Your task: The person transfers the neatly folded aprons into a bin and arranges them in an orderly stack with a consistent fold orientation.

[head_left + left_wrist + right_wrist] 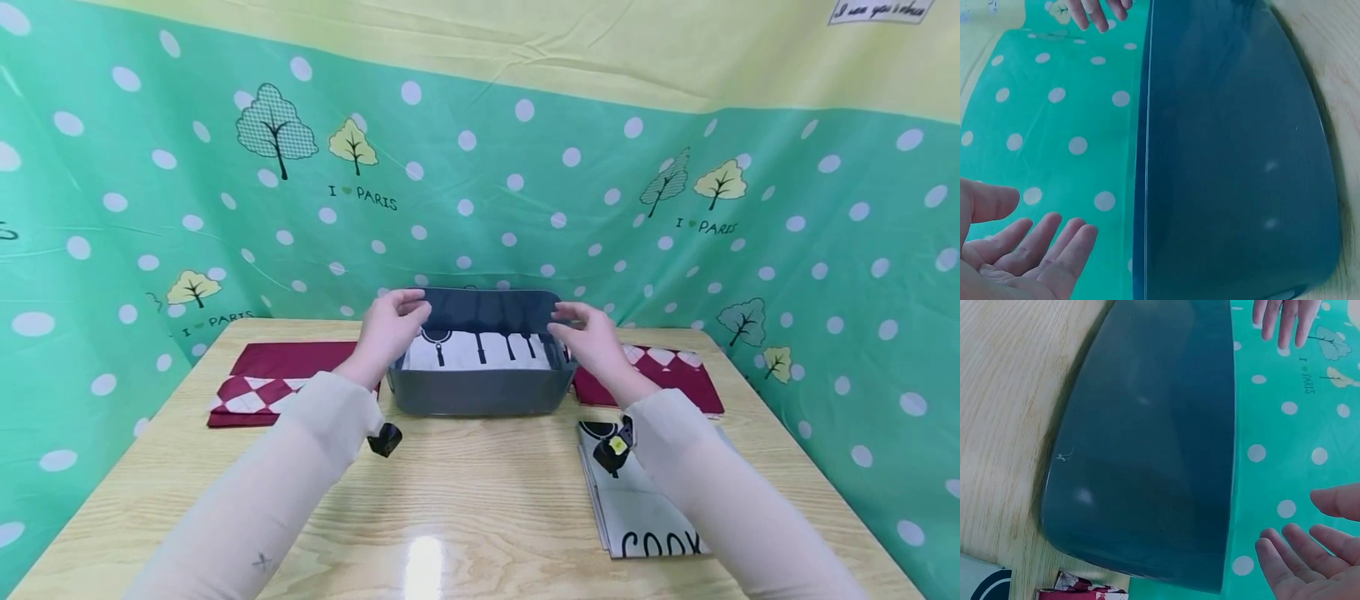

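Observation:
A dark grey plastic bin [480, 393] stands toward the back of the table. Inside it lies a folded white cloth [465, 352] printed with black utensil shapes. My left hand [393, 323] is over the bin's left end, its fingers loosely bent and holding nothing. Over the opposite end is my right hand [590, 336], likewise with nothing in it. Both wrist views show gaps between thumb and fingers, and the bin's outer wall [1241, 150] apart from the fingers.
Folded dark red cloths with a diamond pattern lie left [292, 358] and right [675, 383] of the bin. A folded white cloth with black lettering [637, 508] lies at the front right, partly under my right forearm. A green dotted curtain [480, 208] hangs behind the table [450, 492].

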The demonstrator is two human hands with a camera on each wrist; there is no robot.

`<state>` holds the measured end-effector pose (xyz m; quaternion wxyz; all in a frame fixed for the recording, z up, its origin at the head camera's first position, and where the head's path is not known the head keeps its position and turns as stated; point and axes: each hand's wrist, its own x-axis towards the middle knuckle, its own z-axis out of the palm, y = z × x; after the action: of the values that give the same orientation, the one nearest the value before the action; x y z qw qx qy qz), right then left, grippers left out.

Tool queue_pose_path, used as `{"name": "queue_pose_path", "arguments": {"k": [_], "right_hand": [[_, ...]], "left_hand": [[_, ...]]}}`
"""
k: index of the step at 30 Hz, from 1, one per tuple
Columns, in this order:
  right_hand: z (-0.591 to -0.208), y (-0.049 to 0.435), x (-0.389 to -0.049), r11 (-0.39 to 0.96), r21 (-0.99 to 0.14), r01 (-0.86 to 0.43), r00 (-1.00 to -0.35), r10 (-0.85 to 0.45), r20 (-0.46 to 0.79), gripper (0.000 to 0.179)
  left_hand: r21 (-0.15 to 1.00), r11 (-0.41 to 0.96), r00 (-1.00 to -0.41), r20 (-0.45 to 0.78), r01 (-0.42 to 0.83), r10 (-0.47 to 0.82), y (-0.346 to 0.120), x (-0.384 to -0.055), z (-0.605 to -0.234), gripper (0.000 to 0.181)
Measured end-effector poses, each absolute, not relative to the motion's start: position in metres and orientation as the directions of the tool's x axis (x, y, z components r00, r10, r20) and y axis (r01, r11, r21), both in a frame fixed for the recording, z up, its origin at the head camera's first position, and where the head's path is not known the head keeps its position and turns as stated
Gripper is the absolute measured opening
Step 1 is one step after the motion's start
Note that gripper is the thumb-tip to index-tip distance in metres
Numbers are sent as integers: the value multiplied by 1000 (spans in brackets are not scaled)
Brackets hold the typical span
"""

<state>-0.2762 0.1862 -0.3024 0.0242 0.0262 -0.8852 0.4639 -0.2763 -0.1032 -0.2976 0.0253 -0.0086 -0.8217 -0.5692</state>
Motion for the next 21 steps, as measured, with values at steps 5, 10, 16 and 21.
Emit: {"name": "queue_pose_path", "arguments": {"k": [5,10,16,21], "right_hand": [[-301,189,-268,574,-815,-83,-996,-28,82,49],[-300,192,-260,578,-810,-94,-995,-33,93,49],[-303,196,-247,555,-827,-95,-995,-43,86,49],[-309,198,-239,536,-836,-120,-993,-61,103,47]], "left_hand": [[948,311,-998,66,63,1,-100,-269,-297,44],[957,280,-997,78,77,11,-96,-260,-298,42],[967,234,-995,99,100,14,-90,-253,-302,40],[971,220,-995,95,97,17,-85,-246,-305,38]]}}
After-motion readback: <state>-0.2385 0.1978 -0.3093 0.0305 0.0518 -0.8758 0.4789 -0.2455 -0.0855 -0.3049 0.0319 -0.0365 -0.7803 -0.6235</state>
